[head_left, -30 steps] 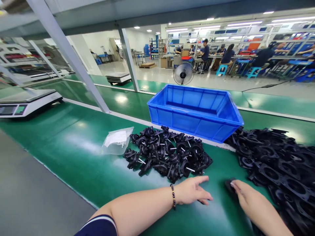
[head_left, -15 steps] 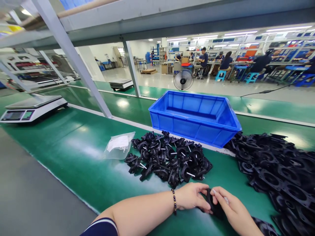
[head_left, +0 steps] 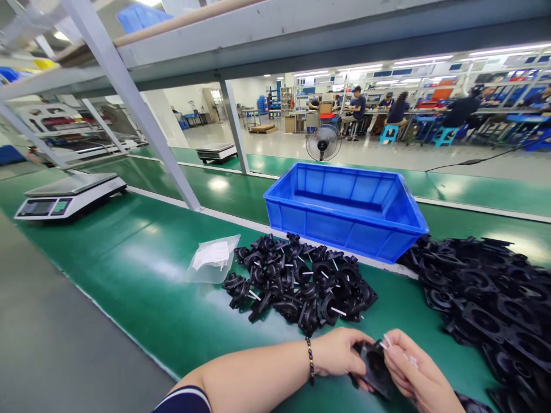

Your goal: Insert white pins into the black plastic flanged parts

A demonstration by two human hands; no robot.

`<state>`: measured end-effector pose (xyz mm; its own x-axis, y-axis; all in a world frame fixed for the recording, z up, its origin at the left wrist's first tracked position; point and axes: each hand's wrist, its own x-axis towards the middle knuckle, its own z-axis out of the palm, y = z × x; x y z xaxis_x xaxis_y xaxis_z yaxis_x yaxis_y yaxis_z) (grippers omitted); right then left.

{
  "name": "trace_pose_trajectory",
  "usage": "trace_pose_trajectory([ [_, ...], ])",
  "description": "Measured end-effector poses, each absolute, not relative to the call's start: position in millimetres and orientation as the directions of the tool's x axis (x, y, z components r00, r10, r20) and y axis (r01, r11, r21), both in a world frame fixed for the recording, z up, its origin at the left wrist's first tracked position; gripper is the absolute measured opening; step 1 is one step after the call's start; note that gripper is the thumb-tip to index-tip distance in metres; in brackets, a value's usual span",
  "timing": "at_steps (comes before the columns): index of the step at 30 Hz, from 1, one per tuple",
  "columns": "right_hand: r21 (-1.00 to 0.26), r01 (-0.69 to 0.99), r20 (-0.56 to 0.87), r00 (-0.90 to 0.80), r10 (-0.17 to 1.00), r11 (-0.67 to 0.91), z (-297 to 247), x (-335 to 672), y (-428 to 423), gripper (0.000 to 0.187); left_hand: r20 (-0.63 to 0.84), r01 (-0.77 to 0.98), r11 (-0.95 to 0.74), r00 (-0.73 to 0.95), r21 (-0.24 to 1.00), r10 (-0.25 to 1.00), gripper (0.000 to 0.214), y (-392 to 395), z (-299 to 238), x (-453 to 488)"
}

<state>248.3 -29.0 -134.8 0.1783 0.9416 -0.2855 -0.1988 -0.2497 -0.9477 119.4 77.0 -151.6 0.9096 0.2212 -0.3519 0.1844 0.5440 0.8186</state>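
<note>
My left hand (head_left: 344, 357) is closed around a black plastic housing (head_left: 376, 367) with a round hollow, tilted so its opening faces my right hand. Between the fingertips of my right hand (head_left: 415, 367) are small white pins (head_left: 386, 342), one poking out beside the housing's rim. More white bits show lower in that palm. Just beyond my hands lies a heap of similar black housings (head_left: 301, 281), many with a white pin sticking out. A larger pile of black housings (head_left: 495, 310) spreads over the right side of the bench.
A blue plastic bin (head_left: 344, 223) stands behind the heap. Left of the heap lies a clear bag with white contents (head_left: 214, 258). A digital scale (head_left: 71, 195) sits at the left on the green bench (head_left: 142, 275). Metal posts (head_left: 133, 109) hold an overhead shelf.
The housing has turned so that its hollow side shows. My right hand has drawn slightly right and away from it, and a white pin now shows at its fingertips.
</note>
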Motion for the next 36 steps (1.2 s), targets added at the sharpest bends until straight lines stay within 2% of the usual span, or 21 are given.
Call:
trace_pose_trajectory([
  [3, -0.944, -0.264, -0.275, 0.304, 0.912, -0.197, -122.8, 248.5, -32.2, 0.047, -0.311, 0.085, 0.662, 0.922, 0.745, 0.232, 0.049, 82.1, -145.5, 115.6],
  [5, -0.943, -0.276, -0.28, 0.355, 0.892, -0.186, -116.3, 248.5, -32.8, 0.048, -0.285, 0.054, 0.73, 0.938, 0.681, 0.196, 0.045, 85.3, -142.6, 113.2],
  [10, -0.937, -0.306, -0.283, 0.391, 0.876, -0.167, -109.6, 240.7, -29.0, 0.047, -0.27, 0.127, 0.768, 0.961, 0.627, 0.062, 0.041, 88.1, -148.2, 112.8],
  [15, -0.959, -0.18, -0.274, 0.418, 0.866, -0.217, -123.6, 249.6, -27.1, 0.054, -0.109, 0.037, 0.792, 0.993, 0.61, 0.037, 0.045, 88.2, -154.3, 111.2],
  [20, -0.976, -0.075, -0.217, 0.442, 0.87, -0.205, -128.2, 265.6, -29.7, 0.051, -0.129, -0.018, 0.792, 0.984, 0.61, 0.121, 0.058, 87.2, -146.9, 108.6],
  [24, -0.974, -0.036, -0.217, 0.463, 0.86, -0.226, -113.8, 252.9, -34.7, 0.049, -0.129, -0.06, 0.799, 0.977, 0.599, 0.171, 0.053, 86.4, -139.6, 107.9],
  [27, -0.954, 0.163, -0.152, 0.458, 0.876, -0.25, -108.5, 244.9, -38.2, 0.045, -0.113, -0.103, 0.786, 0.97, 0.609, 0.214, 0.057, 85.2, -136.5, 107.3],
  [31, -0.874, 0.41, -0.094, 0.385, 0.918, -0.261, -116.3, 247.8, -39.0, 0.043, -0.127, -0.147, 0.704, 0.938, 0.695, 0.322, 0.059, 82.2, -136.9, 107.6],
  [36, -0.825, 0.489, -0.105, 0.362, 0.926, -0.285, -121.5, 250.2, -37.2, 0.044, -0.047, -0.185, 0.576, 0.93, 0.796, 0.364, 0.064, 79.7, -142.1, 110.5],
])
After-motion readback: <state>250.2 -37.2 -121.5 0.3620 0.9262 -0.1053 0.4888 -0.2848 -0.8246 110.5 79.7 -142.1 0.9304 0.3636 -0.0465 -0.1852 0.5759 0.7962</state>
